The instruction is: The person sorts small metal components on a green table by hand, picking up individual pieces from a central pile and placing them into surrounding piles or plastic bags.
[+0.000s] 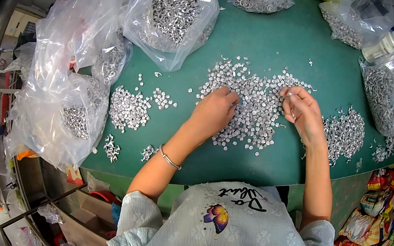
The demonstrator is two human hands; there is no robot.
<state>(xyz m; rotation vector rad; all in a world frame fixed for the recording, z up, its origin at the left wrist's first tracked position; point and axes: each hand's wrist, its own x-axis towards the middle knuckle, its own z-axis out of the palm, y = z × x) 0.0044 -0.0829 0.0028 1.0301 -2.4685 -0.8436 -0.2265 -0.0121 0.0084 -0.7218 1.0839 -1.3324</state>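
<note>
A wide heap of small silvery metal pieces (250, 123) is spread over the green tabletop (271, 37). My left hand (215, 109) rests at the heap's left side with its fingers curled down into the pieces. Whatever is under those fingertips is hidden. Over the heap's right edge, my right hand (303, 113) is raised a little, its fingers bent together around a small silvery metal piece. Curved, hook-like metal parts form another pile (345, 134) just right of that hand. To the left lies a smaller pile of nut-like pieces (129, 109).
Clear plastic bags of metal parts stand along the back (174, 18), the left (75, 120) and the right (384, 95) of the table. A white bottle (382, 46) is at the back right. Small clusters of parts (111, 148) lie near the front left edge. Colourful packages (372, 210) fill the lower right.
</note>
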